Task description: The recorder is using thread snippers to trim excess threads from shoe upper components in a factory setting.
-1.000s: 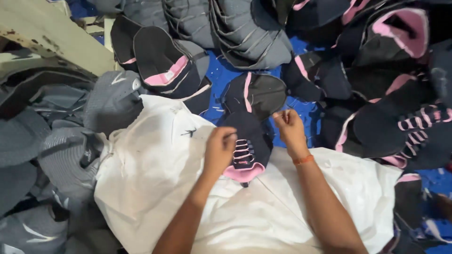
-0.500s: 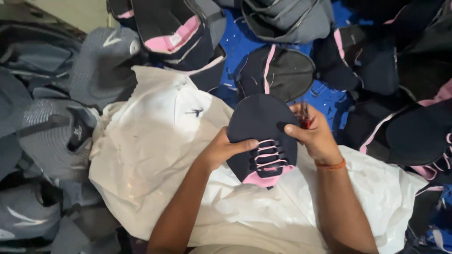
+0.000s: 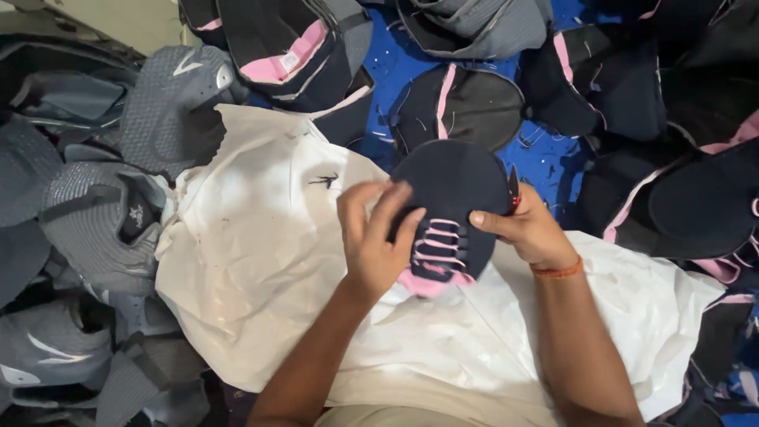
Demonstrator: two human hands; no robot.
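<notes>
Both my hands hold one dark navy shoe upper (image 3: 451, 186) with pink laces and a pink edge, above a white cloth (image 3: 261, 261) spread over my lap. My left hand (image 3: 375, 237) grips its left side, fingers curled over the laced part. On the other side my right hand (image 3: 530, 229), with an orange band at the wrist, pinches the right edge. A small dark tool with a red part (image 3: 512, 190) sticks up between the right thumb and fingers.
Grey shoe uppers (image 3: 95, 205) are heaped along the left. Black and pink uppers (image 3: 696, 190) pile up at the right and top, one lying open (image 3: 458, 107) on a blue sheet (image 3: 553, 158) just beyond my hands.
The upper has been lifted off the cloth and turned toward the camera, both hands closing on its sides. The view has shifted closer.
</notes>
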